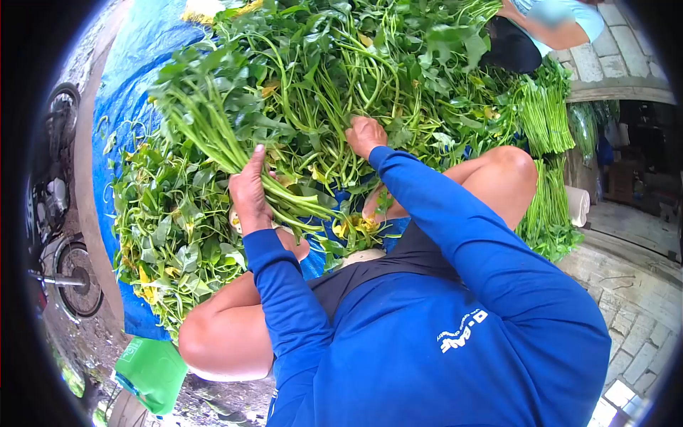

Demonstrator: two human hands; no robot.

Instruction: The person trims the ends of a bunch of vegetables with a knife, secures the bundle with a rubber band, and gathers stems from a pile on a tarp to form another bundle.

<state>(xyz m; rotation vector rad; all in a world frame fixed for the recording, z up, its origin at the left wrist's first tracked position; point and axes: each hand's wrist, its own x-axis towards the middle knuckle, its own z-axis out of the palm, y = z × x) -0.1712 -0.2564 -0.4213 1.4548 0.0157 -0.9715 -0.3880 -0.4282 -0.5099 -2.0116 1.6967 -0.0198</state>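
Observation:
My left hand (250, 191) is wrapped round a bunch of water spinach (206, 132), thumb on top. Its leafy ends point up and left, and the cut stem ends stick out below toward my lap. To the right, my right hand (365, 136) is closed at the near edge of a big heap of loose water spinach (320, 78), its fingers pinching stems there; the fingertips are partly hidden. Yellowed leaves (356, 226) lie between my legs, near my feet.
A blue tarp (131, 85) lies beneath the heap. Tidy stacked bundles (544, 117) stand at the right. Another person (555, 25) sits at the top right. A green plastic container (151, 373) is at lower left, a motorcycle (71, 206) beyond the tarp.

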